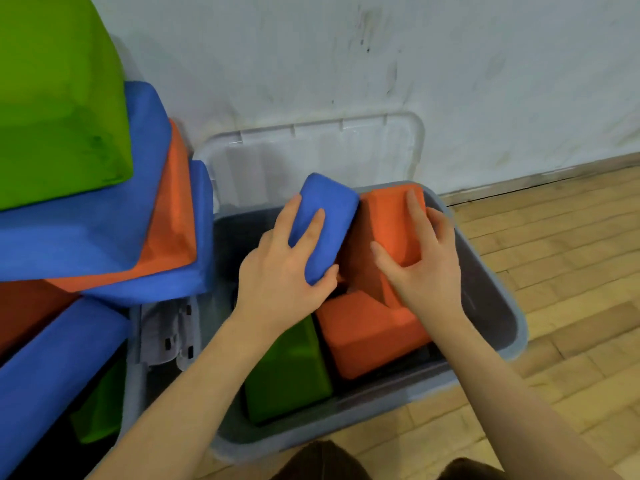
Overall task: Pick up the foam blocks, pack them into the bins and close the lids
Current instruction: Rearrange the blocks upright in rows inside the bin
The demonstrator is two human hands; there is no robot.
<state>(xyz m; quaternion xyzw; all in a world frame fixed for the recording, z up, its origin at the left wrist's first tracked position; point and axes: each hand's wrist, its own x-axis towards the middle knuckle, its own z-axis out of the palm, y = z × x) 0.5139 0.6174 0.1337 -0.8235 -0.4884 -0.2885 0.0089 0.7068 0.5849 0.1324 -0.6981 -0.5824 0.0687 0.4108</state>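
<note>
Bin (pixel 498 299), grey plastic, standing on a wooden floor (pixel 571 271) against a white scuffed wall (pixel 346 57); its clear lid (pixel 311 150) is swung open and leans back against the wall. Contents: a green foam block (pixel 291 372) at the near left, an orange foam block (pixel 367 334) lying beside it at the near right, and a second orange block (pixel 388 220) standing tilted at the far right corner, its top above the rim. Left hand (pixel 287 271), fingers and thumb curled round a blue foam block (pixel 322 220), holds it tilted over the middle of the bin, its right edge touching the tilted orange block. Right hand (pixel 422 258) grips the tilted orange block, fingers over its top and right side, thumb pressed on its near face. Both forearms are bare. At the left of the view, a stack of larger foam pieces, partly over a second container (pixel 136 358): a green piece (pixel 59 105) on top, a blue piece (pixel 86 230) under it, then an orange slab (pixel 173 216) and another blue piece (pixel 194 282). Lower down lies a further blue piece (pixel 52 368), with some green foam visible below it. A pale latch part (pixel 169 334) shows between the stack and the bin.
</note>
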